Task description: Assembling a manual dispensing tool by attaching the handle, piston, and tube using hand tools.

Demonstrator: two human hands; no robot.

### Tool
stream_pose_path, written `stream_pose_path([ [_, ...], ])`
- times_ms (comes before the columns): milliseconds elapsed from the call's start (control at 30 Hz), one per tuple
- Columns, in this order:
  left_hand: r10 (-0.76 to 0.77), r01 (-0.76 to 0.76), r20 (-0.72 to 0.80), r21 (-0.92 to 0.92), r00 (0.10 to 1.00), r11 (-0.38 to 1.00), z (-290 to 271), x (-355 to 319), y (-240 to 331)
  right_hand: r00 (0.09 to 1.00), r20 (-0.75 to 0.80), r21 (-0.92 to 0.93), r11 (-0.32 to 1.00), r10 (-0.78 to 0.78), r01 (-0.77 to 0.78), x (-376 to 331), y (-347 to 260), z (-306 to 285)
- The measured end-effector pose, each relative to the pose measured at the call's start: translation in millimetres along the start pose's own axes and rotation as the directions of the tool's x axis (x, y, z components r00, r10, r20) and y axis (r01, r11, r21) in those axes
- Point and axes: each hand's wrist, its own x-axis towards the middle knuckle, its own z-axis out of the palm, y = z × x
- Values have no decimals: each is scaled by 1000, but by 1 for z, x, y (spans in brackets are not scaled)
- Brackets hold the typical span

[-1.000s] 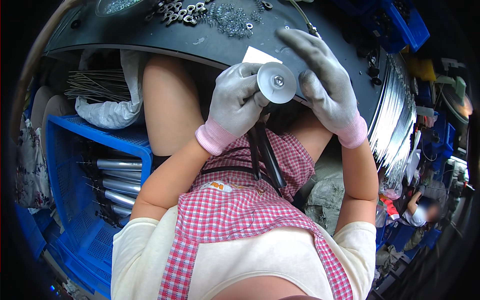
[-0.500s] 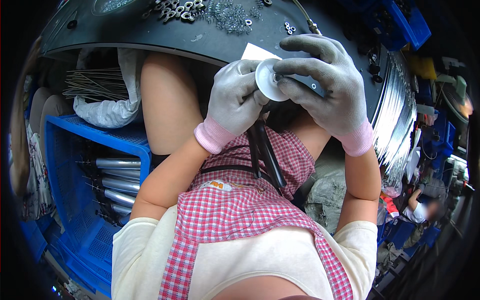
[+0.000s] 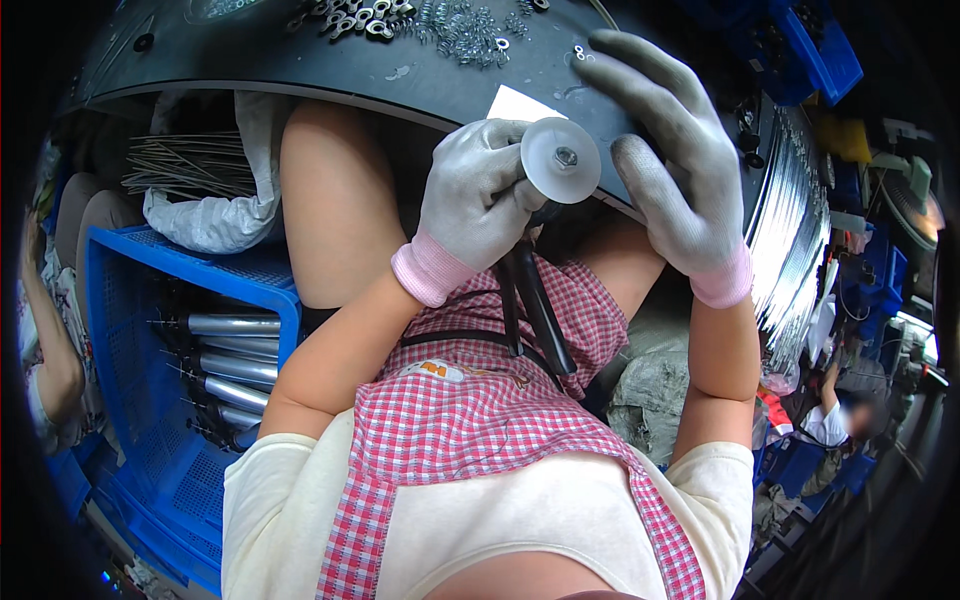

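OK, I had the left grip (image 3: 470, 195) clenched on the disc (image 3: 580, 182), fingers curled at its left edge, thumb by the lower rim. Disc was pale and translucent, face turned up to my camera, nut (image 3: 566, 156) at its centre. Position: over the lap (image 3: 335, 210), near the close edge of the tabletop (image 3: 420, 92). Right grip (image 3: 662, 140) was released: fingers spread, thumb apart, near the disc but not touching it. Both gloved, grey-white.

Black bars (image 3: 541, 312) ran down from below the left grip over the checked apron (image 3: 470, 440); couldn't tell whether they joined the disc. White card (image 3: 515, 103) sat at the tabletop edge, just beyond the left grip. Small rings (image 3: 580, 54) lay near the right fingertips. Further left on the tabletop: springs (image 3: 465, 38) in a loose pile, clips (image 3: 350, 18) beside them, then a dish (image 3: 225, 9).

Blue crate (image 3: 105, 330) stood left of the lap, silver tubes (image 3: 240, 368) inside. Beyond it, a white sack (image 3: 215, 222) held rods (image 3: 185, 165). Long wires (image 3: 788, 240) fanned out right of the tabletop. Another person's arm (image 3: 57, 345) showed far left; one more person (image 3: 828, 425), far right.
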Motion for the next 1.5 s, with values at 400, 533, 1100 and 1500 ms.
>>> stream_pose_path([
  [400, 20, -20, -19, -16, 1000, 1000, 1, 0, -3, 999, -31, 67, 997, 29, -27, -13, 8, 12],
  [533, 7, -7, -2, -6, 1000, 1000, 0, 0, -1, 967, -186, 99, 982, 176, -160, -15, 8, 10],
  [1100, -19, 19, -13, 2, 1000, 1000, 0, 1, 0, 986, -100, -7, 991, 131, -133, -21, 15, 5],
  [1500, 179, -178, -10, 52, 984, 983, -5, 0, 7, 914, 60, 408, 826, 401, -389, -81, -16, 58],
])
